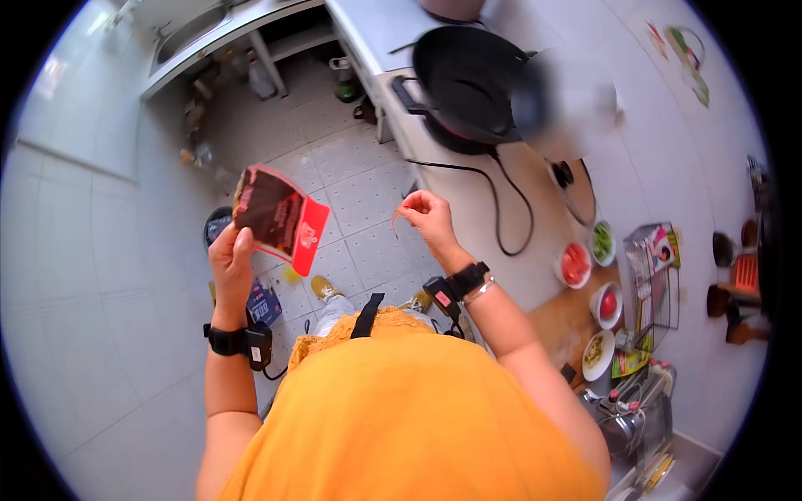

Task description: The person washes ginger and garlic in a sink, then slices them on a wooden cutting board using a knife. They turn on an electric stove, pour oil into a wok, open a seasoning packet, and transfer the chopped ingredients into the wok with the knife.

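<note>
My left hand (231,260) grips a red and dark brown food packet (274,215) by its lower left edge, out over the floor. The packet is tilted, with its red end pointing down to the right. My right hand (430,224) is closed in a pinch on a thin red strip (395,225) that dangles from the fingertips. It looks like a torn-off packet edge. The two hands are apart, and the right one is near the counter's front edge. Whether the packet is open cannot be made out.
A black wok (468,79) sits on the counter (535,200) ahead to the right, a black cable beside it. Bowls of red pieces (574,265), green pieces (602,242) and a red item (607,304) line the wall. A rubbish bin (217,224) stands left.
</note>
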The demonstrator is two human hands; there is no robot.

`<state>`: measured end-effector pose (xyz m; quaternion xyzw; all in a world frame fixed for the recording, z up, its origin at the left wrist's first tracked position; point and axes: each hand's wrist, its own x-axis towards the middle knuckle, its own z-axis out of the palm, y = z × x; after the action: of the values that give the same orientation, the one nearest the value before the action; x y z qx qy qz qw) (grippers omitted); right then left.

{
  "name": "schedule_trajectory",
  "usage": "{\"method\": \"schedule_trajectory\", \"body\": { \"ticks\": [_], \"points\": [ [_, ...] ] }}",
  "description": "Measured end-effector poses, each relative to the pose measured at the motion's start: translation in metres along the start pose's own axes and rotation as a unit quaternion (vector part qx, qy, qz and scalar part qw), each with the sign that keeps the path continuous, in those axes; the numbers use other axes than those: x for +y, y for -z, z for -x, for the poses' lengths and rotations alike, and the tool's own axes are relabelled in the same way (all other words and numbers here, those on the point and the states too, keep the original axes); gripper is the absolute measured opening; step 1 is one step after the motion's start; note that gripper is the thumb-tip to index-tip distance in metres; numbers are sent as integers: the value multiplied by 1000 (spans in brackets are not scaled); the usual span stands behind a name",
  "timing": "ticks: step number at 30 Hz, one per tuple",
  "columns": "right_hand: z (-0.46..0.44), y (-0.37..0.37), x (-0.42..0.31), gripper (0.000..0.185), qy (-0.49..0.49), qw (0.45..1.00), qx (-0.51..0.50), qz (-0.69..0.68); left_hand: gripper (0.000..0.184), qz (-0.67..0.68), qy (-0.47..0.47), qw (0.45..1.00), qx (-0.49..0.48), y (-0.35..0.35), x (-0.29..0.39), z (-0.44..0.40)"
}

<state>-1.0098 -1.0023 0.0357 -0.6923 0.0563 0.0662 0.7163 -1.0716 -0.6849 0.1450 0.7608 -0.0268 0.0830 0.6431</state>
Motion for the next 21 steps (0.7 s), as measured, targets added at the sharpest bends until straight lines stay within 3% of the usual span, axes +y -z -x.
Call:
{"method": "schedule_trajectory", "body": {
  "ticks": [3, 8, 9, 13, 21],
  "points": [
    [-64, -53, 44, 12, -62, 996, -39, 49, 20, -45, 27, 995, 80, 49, -56, 6],
    [-107, -161, 98, 12, -75, 972, -182, 130, 23, -82, 36, 953, 289, 91, -55, 106],
    [-177, -117, 141, 12, -130, 966, -192, 114, 23, -123, 82, 951, 271, 36, -78, 40],
    [-217, -198, 135, 11, -252, 931, -238, 112, 25, -178, 147, 911, 341, 43, -51, 51],
    [-285, -329, 226, 4, -284, 905, -276, 157, 25, -207, 284, 812, 466, -7, -68, 68]
  ]
}}
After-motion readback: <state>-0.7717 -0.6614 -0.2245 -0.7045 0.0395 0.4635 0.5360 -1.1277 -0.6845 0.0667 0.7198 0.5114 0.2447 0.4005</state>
